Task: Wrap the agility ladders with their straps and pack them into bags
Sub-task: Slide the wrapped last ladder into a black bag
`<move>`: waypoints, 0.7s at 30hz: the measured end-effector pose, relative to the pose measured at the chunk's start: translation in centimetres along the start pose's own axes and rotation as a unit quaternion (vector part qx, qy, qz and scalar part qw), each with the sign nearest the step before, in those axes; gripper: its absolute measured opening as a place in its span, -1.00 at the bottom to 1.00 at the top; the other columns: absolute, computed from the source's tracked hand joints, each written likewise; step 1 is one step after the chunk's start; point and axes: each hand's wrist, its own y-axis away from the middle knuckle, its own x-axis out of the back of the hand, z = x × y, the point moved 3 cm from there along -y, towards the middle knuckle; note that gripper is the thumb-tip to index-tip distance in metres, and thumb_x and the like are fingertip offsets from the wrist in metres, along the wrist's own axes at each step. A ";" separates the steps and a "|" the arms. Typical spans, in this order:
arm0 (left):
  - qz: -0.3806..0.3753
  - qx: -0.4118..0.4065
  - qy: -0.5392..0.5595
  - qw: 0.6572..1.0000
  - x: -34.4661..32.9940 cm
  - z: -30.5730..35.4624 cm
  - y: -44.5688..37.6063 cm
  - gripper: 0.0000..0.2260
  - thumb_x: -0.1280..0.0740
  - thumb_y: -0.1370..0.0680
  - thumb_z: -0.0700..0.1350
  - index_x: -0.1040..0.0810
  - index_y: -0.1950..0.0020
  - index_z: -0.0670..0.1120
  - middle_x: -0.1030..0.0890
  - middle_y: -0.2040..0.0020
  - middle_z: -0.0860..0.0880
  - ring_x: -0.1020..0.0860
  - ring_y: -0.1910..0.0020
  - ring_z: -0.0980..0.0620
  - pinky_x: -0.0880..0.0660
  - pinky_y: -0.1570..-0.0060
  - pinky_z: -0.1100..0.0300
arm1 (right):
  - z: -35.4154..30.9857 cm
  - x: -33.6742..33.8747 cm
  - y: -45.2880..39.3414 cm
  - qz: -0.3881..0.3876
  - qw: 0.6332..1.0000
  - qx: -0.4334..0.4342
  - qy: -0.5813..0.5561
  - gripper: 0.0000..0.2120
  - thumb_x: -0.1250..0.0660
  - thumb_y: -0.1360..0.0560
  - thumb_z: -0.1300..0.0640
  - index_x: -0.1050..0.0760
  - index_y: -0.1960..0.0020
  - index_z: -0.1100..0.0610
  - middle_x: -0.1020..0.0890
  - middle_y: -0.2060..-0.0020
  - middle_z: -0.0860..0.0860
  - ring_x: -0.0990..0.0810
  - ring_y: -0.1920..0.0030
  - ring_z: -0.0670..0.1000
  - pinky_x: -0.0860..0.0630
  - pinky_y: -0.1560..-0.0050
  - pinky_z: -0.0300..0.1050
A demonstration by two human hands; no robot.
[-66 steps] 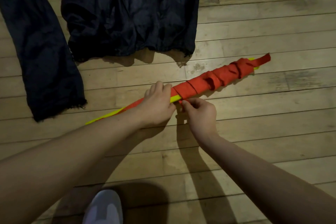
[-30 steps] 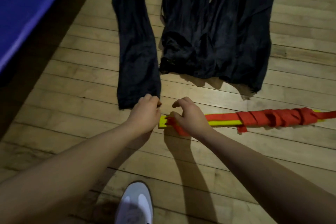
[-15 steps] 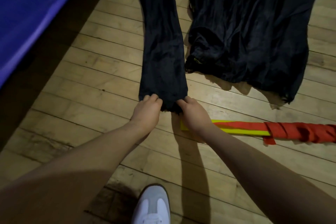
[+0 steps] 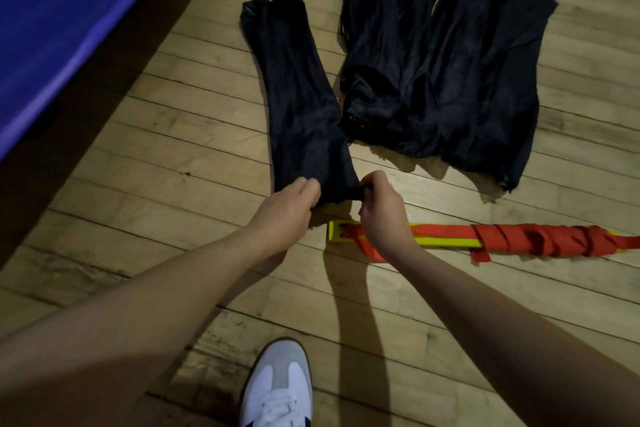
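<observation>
I see both hands at the near end of a long, narrow black bag that lies flat on the wooden floor; my left hand grips the bag's near edge with its fingers curled into the cloth, and my right hand pinches the same edge just to the right, thumb and fingers closed on a fold of it. Just beside the right hand, on the near side, lies the ladder, a flat yellow bundle stretched along the floor toward the right edge of view, its right part wound in turns of red strap and its left end still bare, with a loose bit of strap lying under my right wrist. Beyond it, to the right of the narrow bag, a pile of more black bags is spread out. A blue mat fills the far left corner, and a white shoe stands at the near edge
</observation>
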 end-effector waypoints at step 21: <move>-0.049 0.105 0.175 0.978 -1.0 5.3 -2.2 -0.89 -0.39 -0.53 -0.10 -0.65 -0.01 -0.08 -0.52 0.12 0.10 -0.51 0.06 0.12 -0.45 0.00 0.23 | 4.8 2.4 2.3 -0.053 0.995 0.076 0.034 -0.66 -0.29 -0.53 0.00 -0.50 -0.25 0.10 -0.49 -0.12 -0.05 -0.52 -0.06 0.00 -0.47 -0.10 0.02</move>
